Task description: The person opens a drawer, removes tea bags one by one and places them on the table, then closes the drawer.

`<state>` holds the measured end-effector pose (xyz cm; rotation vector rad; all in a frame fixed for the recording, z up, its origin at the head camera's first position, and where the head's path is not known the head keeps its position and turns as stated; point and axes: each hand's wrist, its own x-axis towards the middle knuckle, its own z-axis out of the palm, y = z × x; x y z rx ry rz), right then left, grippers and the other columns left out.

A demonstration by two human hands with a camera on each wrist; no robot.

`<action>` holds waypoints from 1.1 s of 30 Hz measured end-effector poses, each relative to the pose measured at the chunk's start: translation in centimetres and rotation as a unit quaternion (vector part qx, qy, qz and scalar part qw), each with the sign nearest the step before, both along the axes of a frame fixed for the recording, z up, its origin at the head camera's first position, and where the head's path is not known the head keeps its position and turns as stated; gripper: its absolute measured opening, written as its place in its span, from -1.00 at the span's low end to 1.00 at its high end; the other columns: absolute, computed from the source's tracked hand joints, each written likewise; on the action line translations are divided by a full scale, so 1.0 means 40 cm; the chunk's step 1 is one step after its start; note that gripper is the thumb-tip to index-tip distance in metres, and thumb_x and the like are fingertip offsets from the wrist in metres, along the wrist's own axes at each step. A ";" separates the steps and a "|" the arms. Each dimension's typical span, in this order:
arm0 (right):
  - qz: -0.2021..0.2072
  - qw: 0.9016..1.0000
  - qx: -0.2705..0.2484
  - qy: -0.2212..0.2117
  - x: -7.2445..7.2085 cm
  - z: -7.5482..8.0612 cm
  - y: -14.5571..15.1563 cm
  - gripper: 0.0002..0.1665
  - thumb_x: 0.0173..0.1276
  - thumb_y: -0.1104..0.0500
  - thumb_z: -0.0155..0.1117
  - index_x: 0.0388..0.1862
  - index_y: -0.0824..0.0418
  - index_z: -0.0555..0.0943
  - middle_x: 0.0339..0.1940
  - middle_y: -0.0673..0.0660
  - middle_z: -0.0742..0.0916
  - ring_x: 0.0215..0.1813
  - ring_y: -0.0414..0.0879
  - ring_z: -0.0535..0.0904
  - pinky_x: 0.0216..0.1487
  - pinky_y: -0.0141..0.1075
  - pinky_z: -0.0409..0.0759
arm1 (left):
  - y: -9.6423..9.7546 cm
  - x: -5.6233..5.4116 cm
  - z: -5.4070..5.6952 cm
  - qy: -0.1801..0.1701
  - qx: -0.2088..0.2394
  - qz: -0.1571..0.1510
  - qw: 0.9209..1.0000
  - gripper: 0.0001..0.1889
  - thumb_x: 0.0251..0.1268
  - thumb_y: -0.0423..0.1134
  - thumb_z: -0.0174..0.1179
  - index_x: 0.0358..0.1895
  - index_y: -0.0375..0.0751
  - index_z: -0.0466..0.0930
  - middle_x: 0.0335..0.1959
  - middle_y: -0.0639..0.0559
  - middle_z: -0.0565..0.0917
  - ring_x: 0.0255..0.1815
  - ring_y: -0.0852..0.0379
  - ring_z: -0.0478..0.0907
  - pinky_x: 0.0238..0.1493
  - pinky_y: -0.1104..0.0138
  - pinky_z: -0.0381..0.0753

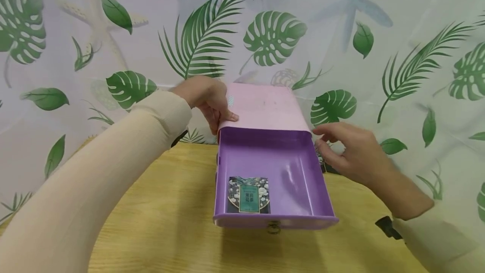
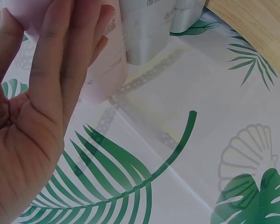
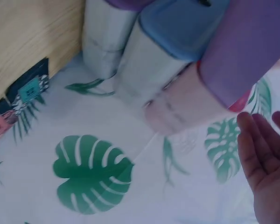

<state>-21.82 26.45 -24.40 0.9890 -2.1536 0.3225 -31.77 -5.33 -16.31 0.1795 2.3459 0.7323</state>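
A drawer unit with a pink top casing [image 1: 265, 106] stands before me, its purple drawer [image 1: 280, 159] pulled well out. In the drawer's front left corner lies a dark floral sachet [image 1: 249, 197] with a green label. My left hand [image 1: 212, 100] holds the casing's front left corner, thumb on the top and fingers down the side; the left wrist view shows these fingers [image 2: 60, 60] against the pink wall. My right hand [image 1: 352, 151] is beside the drawer's right wall, fingers loosely bent with nothing in them. A small ring pull [image 1: 273, 227] hangs on the drawer front.
Below the purple drawer, the right wrist view shows a blue drawer [image 3: 182, 28] in the same stack. Two more sachets, one green-labelled [image 3: 30, 88] and one pink-labelled [image 3: 0, 126], lie by the wooden table [image 1: 159, 222]. A leaf-printed cloth [image 1: 144, 33] hangs behind.
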 end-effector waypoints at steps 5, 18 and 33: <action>0.098 0.993 0.066 -0.019 0.026 0.013 -0.054 -0.67 0.24 0.18 0.38 -0.01 0.20 0.66 -0.22 0.08 0.76 -0.33 -0.18 0.64 -0.40 -0.42 0.60 | 0.003 0.001 0.004 -0.003 0.003 -0.001 1.000 -0.47 0.37 -0.12 0.25 0.09 -0.59 0.43 -0.08 -0.40 0.72 -0.13 -0.08 0.77 0.12 0.23 0.66; 0.116 0.967 0.173 -0.145 0.033 -0.019 -0.147 -0.49 0.15 0.26 0.53 0.10 0.13 0.64 -0.09 -0.02 0.76 -0.13 -0.19 0.65 -0.16 -0.29 0.67 | 0.000 -0.008 -0.003 -0.001 0.001 -0.006 1.000 -0.46 0.37 -0.10 0.25 0.09 -0.59 0.43 -0.11 -0.39 0.73 -0.13 -0.08 0.77 0.11 0.24 0.66; 0.151 0.935 0.195 -0.256 0.003 -0.045 -0.196 -0.49 0.14 0.30 0.48 0.11 0.11 0.64 -0.02 -0.04 0.75 -0.02 -0.19 0.66 0.08 -0.23 0.66 | -0.002 -0.014 -0.004 0.002 0.000 0.000 1.000 -0.46 0.36 -0.09 0.27 0.09 -0.56 0.41 -0.12 -0.36 0.74 -0.13 -0.06 0.77 0.02 0.25 0.70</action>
